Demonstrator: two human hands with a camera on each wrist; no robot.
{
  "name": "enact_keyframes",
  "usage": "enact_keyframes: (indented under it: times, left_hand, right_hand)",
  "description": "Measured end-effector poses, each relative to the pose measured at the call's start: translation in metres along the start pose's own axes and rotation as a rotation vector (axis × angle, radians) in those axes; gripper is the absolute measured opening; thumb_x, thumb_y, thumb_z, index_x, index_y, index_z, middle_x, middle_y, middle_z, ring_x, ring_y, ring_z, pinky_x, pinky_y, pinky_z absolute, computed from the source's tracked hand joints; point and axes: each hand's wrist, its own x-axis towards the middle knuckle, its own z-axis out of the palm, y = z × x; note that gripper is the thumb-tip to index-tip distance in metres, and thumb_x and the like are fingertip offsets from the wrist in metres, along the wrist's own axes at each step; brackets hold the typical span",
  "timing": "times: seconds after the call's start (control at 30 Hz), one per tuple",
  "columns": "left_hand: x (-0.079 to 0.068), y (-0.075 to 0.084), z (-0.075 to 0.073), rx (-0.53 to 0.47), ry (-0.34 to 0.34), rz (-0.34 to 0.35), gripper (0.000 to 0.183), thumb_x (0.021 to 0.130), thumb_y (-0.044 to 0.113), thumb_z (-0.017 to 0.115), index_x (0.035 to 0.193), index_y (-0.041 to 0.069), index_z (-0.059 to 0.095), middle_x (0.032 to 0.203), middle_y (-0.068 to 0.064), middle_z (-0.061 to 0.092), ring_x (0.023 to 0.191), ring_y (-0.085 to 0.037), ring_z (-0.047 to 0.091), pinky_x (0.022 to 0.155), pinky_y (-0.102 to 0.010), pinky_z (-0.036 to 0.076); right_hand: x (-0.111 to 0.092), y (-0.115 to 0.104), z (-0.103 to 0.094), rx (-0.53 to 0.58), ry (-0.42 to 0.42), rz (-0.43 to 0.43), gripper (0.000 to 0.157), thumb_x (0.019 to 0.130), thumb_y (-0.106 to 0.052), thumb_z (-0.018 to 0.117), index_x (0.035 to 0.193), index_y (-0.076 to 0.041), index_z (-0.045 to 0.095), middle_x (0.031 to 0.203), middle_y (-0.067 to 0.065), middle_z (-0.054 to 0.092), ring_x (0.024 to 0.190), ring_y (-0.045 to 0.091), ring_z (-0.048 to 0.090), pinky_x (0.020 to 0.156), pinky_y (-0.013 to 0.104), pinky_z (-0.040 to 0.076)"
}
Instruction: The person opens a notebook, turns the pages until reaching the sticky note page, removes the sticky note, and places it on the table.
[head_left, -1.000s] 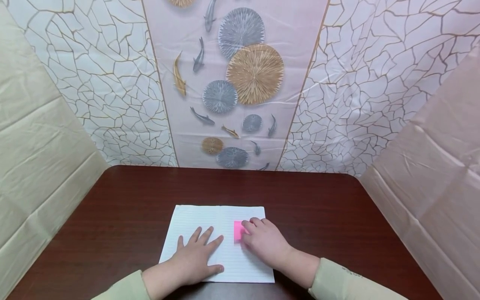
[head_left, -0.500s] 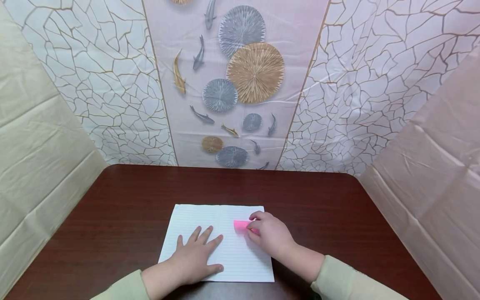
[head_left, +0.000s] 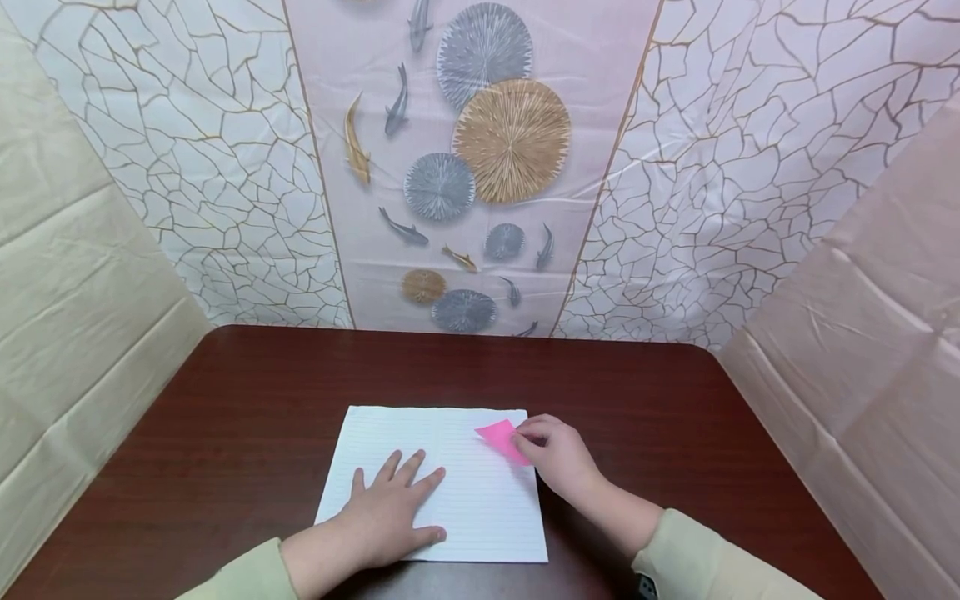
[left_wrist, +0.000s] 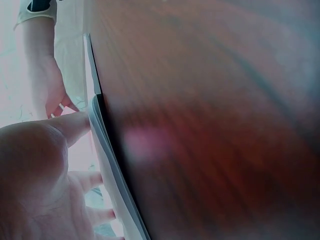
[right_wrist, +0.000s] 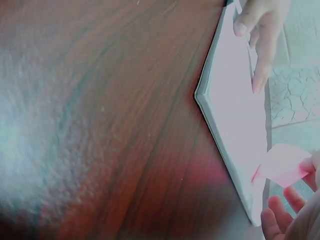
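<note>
An open lined notebook [head_left: 487, 508] lies on the dark wooden table. Across its left page my left hand [head_left: 382, 512] rests flat with fingers spread, the thumb reaching onto the right page. Between thumb and fingertips my right hand [head_left: 558, 454] pinches a pink sticky note [head_left: 501, 436] over the upper part of the right page. The note is tilted and looks raised off the paper. In the right wrist view the sticky note [right_wrist: 285, 162] appears pale and washed out beside the fingers. In the left wrist view the left hand [left_wrist: 40, 180] presses on the notebook's edge.
The brown table [head_left: 247, 417] extends around the notebook on all sides. A patterned cloth [head_left: 465, 167] with fish and round motifs hangs behind it. Beige cloth walls [head_left: 862, 333] stand at both sides.
My right hand has lifted the pink sticky note from the right page and drawn it back and to the right. The left hand has stayed in place on the notebook.
</note>
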Motion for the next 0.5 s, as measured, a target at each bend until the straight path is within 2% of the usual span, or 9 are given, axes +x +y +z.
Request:
enact_keyframes:
  times: [0.17,0.33,0.5]
  left_hand:
    - [0.000,0.000,-0.001,-0.001,0.003,-0.001,0.078,0.085,0.066,0.062,0.150,0.026,0.044,0.160,-0.011,0.030,0.145,-0.045,0.022,0.097,-0.084,0.014]
    - [0.001,0.000,-0.001,-0.006,-0.002,0.000,0.078,0.085,0.065,0.063,0.150,0.025,0.045,0.159,-0.012,0.030,0.145,-0.046,0.023,0.097,-0.084,0.015]
    - [0.001,0.000,-0.001,-0.006,-0.003,0.002,0.078,0.085,0.065,0.062,0.150,0.025,0.045,0.159,-0.012,0.031,0.144,-0.046,0.023,0.096,-0.084,0.015]
  right_hand:
    - [0.002,0.008,-0.004,0.124,0.028,0.159,0.020,0.093,-0.021,0.070,0.105,-0.007,0.078,0.110,0.007,0.070,0.101,0.023,0.062,0.083,0.039,0.055]
    - [0.003,0.014,-0.007,0.290,0.067,0.335,0.029,0.096,-0.027,0.065,0.116,-0.007,0.074,0.119,0.011,0.068,0.103,0.023,0.061,0.083,0.038,0.052]
    - [0.002,0.019,-0.011,0.400,0.093,0.423,0.036,0.098,-0.029,0.062,0.124,-0.005,0.069,0.131,0.015,0.061,0.115,0.026,0.057,0.091,0.042,0.051]
